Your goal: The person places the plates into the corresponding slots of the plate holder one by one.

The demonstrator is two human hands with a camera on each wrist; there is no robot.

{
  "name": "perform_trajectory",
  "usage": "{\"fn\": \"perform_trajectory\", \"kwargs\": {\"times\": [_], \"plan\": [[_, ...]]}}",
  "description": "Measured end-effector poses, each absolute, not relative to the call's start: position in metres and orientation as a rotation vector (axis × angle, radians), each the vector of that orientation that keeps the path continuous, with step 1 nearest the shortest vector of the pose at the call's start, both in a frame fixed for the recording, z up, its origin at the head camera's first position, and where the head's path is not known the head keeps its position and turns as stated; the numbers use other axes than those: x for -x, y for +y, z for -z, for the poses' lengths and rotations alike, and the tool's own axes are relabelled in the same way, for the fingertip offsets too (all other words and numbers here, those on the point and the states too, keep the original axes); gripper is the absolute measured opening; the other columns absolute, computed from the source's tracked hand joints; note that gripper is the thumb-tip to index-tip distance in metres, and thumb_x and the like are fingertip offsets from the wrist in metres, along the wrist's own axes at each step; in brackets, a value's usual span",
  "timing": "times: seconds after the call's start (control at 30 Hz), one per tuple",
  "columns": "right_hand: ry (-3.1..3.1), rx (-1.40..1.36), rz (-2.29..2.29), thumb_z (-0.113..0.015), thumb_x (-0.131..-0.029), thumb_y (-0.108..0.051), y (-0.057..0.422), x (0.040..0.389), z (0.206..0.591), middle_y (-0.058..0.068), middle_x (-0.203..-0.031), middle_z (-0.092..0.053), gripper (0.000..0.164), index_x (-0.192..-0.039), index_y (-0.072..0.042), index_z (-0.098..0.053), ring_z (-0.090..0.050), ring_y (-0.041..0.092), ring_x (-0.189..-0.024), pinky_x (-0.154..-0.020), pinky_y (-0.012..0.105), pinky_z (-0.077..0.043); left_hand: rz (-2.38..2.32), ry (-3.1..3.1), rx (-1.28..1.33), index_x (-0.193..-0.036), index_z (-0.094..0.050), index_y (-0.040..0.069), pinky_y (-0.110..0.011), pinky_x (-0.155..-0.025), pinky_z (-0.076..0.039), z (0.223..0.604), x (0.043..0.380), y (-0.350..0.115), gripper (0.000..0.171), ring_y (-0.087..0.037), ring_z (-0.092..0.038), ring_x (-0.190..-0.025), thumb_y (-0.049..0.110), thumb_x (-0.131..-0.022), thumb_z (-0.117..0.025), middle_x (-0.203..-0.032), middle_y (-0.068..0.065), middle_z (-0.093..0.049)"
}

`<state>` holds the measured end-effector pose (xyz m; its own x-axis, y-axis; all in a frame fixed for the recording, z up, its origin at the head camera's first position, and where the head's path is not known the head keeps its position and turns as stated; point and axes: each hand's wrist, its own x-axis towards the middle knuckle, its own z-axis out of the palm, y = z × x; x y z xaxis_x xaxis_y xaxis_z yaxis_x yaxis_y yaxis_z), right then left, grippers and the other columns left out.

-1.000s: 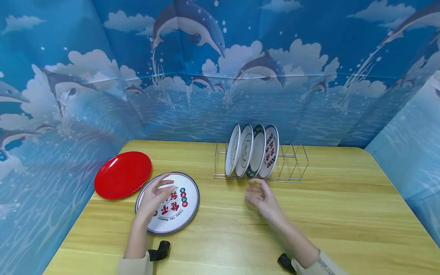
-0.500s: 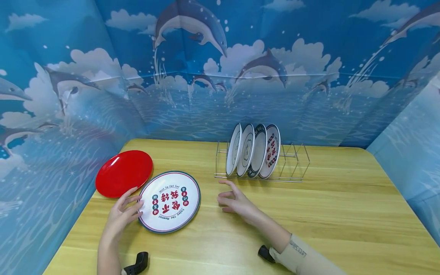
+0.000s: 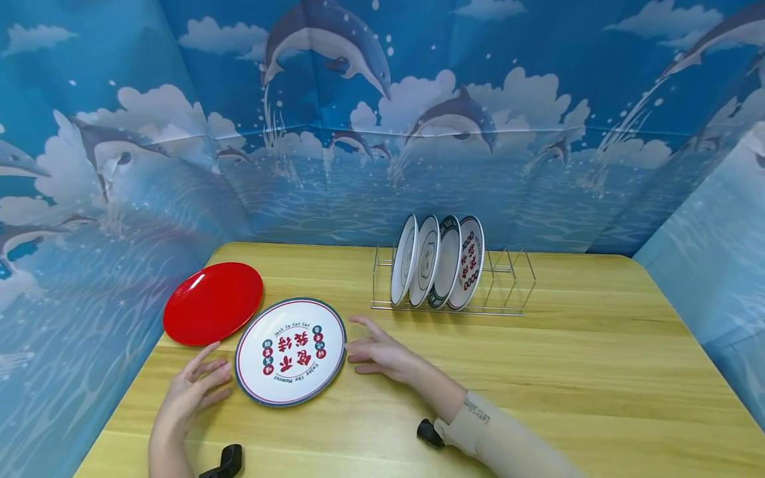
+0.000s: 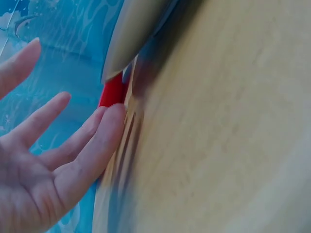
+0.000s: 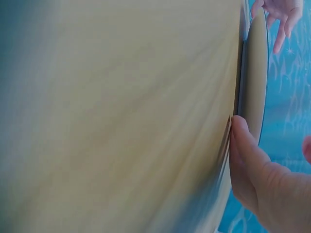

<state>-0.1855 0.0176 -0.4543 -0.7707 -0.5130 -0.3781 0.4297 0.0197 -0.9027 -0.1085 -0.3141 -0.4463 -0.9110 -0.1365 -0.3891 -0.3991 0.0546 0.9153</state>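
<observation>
The white plate (image 3: 291, 352) with red characters lies face up on the wooden table (image 3: 597, 372), just beside the red plate (image 3: 212, 304). The person's left hand (image 3: 190, 390) is near its left edge, with fingers spread and holding nothing. The right hand (image 3: 384, 353) has its fingers apart too, and their tips are at the right rim; whether they touch it, one cannot tell. Farther back, four plates (image 3: 445, 265) stand tilted in a wire rack (image 3: 493, 313).
</observation>
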Motion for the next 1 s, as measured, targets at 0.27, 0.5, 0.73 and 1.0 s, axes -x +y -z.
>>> {"fn": "perform_trajectory", "kwargs": {"times": [0.27, 0.5, 0.73, 1.0], "plan": [[1.545, 0.096, 1.821, -0.056, -0.09, -0.013, -0.001, 0.189, 0.46, 0.018, -0.118, -0.049, 0.059, -0.141, -0.024, -0.028, -0.059, 0.027, -0.09, -0.077, 0.041, -0.051, -1.919, 2.038, 0.451, -0.148, -0.009, 0.019, -0.041, -0.083, -0.05, 0.449, 0.109, -0.311, 0.076, -0.015, -0.061, -0.092, 0.014, -0.09, -0.058, -0.142, -0.024, -0.023], [1.504, 0.109, 1.795, -0.055, -0.091, -0.012, -0.006, 0.189, 0.461, 0.017, -0.12, -0.047, 0.061, -0.143, -0.024, -0.026, -0.061, 0.029, -0.087, -0.077, 0.045, -0.052, -1.956, 1.96, 0.383, -0.148, -0.01, 0.016, -0.043, -0.081, -0.051, 0.459, 0.114, -0.308, 0.074, -0.02, -0.062, -0.088, 0.011, -0.091, -0.056, -0.136, -0.023, -0.027], [1.479, 0.135, 1.749, -0.052, -0.092, -0.007, -0.006, 0.188, 0.463, 0.017, -0.119, -0.042, 0.061, -0.145, -0.019, -0.023, -0.06, 0.025, -0.081, -0.08, 0.044, -0.051, -1.923, 2.015, 0.381, -0.147, -0.018, 0.012, -0.039, -0.076, -0.053, 0.465, 0.121, -0.302, 0.071, -0.021, -0.062, -0.081, 0.009, -0.089, -0.059, -0.127, -0.018, -0.033], [1.584, 0.156, 1.763, -0.045, -0.092, 0.005, -0.002, 0.186, 0.465, 0.019, -0.125, -0.039, 0.05, -0.138, -0.013, -0.034, -0.06, 0.021, -0.081, -0.079, 0.04, -0.052, -1.896, 2.055, 0.349, -0.146, -0.02, 0.011, -0.035, -0.073, -0.054, 0.461, 0.125, -0.288, 0.074, -0.019, -0.062, -0.082, 0.001, -0.085, -0.061, -0.133, -0.022, -0.025]]}}
